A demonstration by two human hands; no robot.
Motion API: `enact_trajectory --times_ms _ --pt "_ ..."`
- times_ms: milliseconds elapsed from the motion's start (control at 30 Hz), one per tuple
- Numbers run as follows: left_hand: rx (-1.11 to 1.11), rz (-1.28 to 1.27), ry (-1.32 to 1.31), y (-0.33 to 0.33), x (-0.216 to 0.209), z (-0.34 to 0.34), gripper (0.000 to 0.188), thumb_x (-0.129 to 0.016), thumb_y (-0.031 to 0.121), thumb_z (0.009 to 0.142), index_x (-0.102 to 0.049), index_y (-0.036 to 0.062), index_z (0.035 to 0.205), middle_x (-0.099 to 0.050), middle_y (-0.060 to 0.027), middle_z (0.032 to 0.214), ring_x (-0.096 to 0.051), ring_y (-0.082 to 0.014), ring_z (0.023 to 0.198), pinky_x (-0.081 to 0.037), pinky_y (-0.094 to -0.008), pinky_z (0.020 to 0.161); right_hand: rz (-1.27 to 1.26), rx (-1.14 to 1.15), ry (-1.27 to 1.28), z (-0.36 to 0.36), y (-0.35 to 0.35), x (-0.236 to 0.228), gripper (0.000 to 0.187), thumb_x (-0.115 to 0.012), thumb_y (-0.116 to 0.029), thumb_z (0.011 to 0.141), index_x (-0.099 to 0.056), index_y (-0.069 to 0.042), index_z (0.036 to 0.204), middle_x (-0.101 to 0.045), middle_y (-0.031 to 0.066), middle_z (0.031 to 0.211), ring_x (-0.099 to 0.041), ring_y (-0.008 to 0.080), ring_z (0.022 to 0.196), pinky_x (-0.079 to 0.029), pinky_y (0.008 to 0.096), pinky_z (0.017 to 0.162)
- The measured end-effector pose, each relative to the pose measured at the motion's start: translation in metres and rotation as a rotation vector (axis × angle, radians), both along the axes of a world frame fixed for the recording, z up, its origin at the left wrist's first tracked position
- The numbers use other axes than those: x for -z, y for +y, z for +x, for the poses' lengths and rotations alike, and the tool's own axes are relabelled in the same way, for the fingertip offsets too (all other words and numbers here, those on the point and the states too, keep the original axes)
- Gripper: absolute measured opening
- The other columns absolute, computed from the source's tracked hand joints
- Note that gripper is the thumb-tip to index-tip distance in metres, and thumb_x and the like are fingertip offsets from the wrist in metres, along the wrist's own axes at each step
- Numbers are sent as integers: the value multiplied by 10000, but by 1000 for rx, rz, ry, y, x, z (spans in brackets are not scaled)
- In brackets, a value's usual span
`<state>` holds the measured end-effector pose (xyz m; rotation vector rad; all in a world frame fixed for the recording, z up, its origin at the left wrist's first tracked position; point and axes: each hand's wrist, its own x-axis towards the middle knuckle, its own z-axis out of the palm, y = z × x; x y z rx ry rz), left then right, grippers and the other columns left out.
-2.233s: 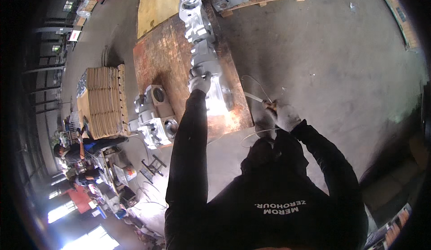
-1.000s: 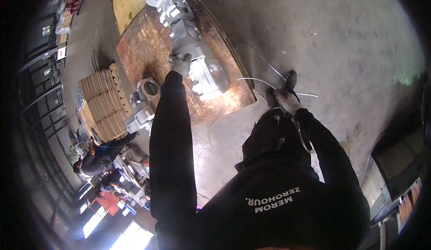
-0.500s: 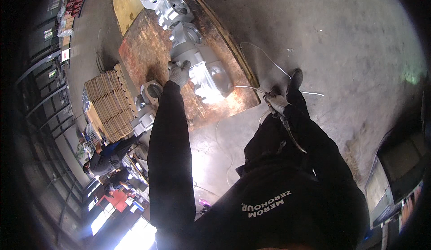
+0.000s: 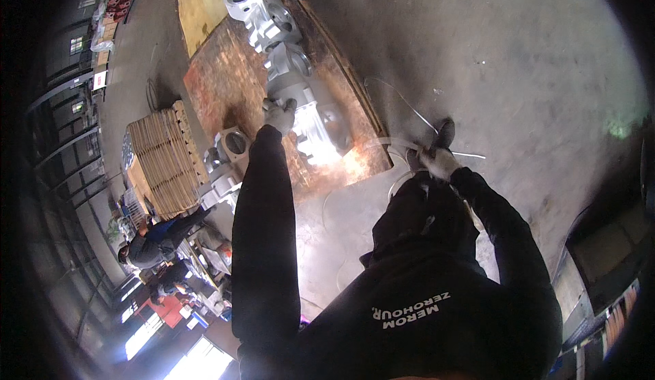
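Several grey metal castings stand in a row on a worn, rust-brown board [image 4: 225, 73]. My gloved left hand [image 4: 278, 116] is closed on the side of the nearest casting [image 4: 317, 124], which is brightly lit at its near end. To the right, beyond the board's edge, my gloved right hand [image 4: 440, 163] is closed round a hand tool with a thin, pale nozzle [image 4: 389, 141]. That nozzle is smeared by motion and points left toward the casting. My fingers and sleeve mostly hide the tool's body.
Further castings [image 4: 232, 144] lie left of my left arm, by a stack of brown slatted boards [image 4: 160, 158]. A thin pale line [image 4: 409, 104] runs over the concrete floor [image 4: 491, 59] by my shoe [image 4: 445, 133]. People [image 4: 153, 243] work at the lower left.
My right hand has shifted right and slightly down with the tool, and the nozzle has swung. My left hand stays on the casting. The whole view has shifted slightly.
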<state>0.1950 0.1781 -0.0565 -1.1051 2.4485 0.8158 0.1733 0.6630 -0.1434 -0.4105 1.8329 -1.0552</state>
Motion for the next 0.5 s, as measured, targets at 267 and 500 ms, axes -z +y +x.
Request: enact_trajectory --times_ms 267,500 --pt "96 -164 -65 2 8 -5 888 -587 480 882 -92 -96 1342 -379 -345 1328 -412 -411 1266 -395 -404 1013 -99 321 -376 -17 -59 -28 405 -516 -439 952 -584 -40 967 -521 25 617 -501 151 498 -441 325 466" --pt "46 -98 -62 -9 13 8 819 -636 399 870 -138 -89 1300 -369 -334 1307 -451 -433 1201 -400 -420 993 -63 262 -553 -27 -95 -37 472 -533 -506 924 -563 -40 849 -452 7 506 -432 141 370 -382 308 332"
